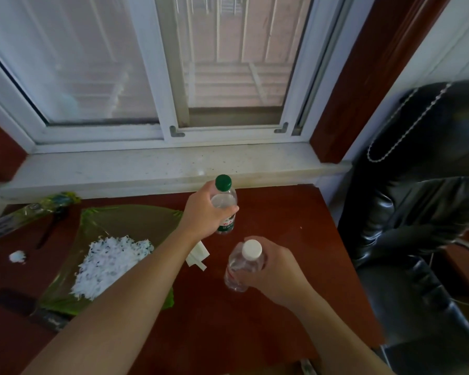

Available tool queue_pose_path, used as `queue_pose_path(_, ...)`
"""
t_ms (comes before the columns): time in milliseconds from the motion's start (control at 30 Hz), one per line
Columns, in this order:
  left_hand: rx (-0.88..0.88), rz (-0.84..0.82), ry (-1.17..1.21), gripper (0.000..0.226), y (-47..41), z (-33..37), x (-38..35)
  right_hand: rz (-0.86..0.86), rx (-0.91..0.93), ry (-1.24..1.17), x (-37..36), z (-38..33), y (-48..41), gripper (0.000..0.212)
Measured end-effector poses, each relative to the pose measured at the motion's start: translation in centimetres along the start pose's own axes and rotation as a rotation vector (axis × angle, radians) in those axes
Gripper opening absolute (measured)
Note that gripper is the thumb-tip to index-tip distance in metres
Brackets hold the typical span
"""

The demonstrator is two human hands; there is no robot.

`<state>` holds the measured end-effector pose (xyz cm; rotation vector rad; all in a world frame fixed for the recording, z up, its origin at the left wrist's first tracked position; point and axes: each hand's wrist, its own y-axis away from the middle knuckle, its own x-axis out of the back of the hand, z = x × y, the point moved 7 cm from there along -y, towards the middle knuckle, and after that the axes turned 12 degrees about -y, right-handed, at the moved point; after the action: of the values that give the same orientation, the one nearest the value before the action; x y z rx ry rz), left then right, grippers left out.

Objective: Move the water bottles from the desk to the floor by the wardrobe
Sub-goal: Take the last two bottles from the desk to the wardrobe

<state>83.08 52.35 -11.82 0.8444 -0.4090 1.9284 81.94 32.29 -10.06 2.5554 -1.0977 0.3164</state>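
Note:
Two clear water bottles stand upright on the dark red desk [282,217]. The green-capped bottle [224,194] with a green label is near the desk's far edge, and my left hand [203,212] grips its upper body from the left. Closer to me stands the white-capped bottle [241,262] with a red label. My right hand [275,269] wraps around it from the right, fingers curled about its shoulder. The wardrobe is not in view.
A green plastic sheet [125,223] with a pile of white shreds [111,262] lies left of my left arm. A small white plastic piece [198,255] lies between the arms. A window sill [157,169] runs behind the desk. A black leather chair [417,212] stands at the right.

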Motion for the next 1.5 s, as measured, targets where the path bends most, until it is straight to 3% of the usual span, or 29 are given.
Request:
queue_pose_path(133,-0.035,0.020,0.022,0.050,0.9,1.3,1.3,0.042,0.010,-0.012,1.2,-1.3,0.2,0.041)
queue_pose_path(367,-0.095,0.016,0.016,0.059,4.1,5.7,2.9,0.137,0.031,-0.045,4.8,-3.3,2.9,0.039)
queue_pose_path(733,-0.280,-0.101,0.135,0.061,13.1,17.4,1.7,0.401,0.095,0.006,15.1,-4.3,15.0,0.050)
queue_pose_path(1200,-0.604,-0.547,0.251,0.044,33.2,35.0,-12.6,0.766,0.030,-0.026,27.6,1.1,45.1,0.034)
queue_pose_path(1500,-0.784,-0.943,0.274,0.041,49.8,47.1,-25.6,1.162,-0.069,-0.142,32.0,7.6,68.4,0.046)
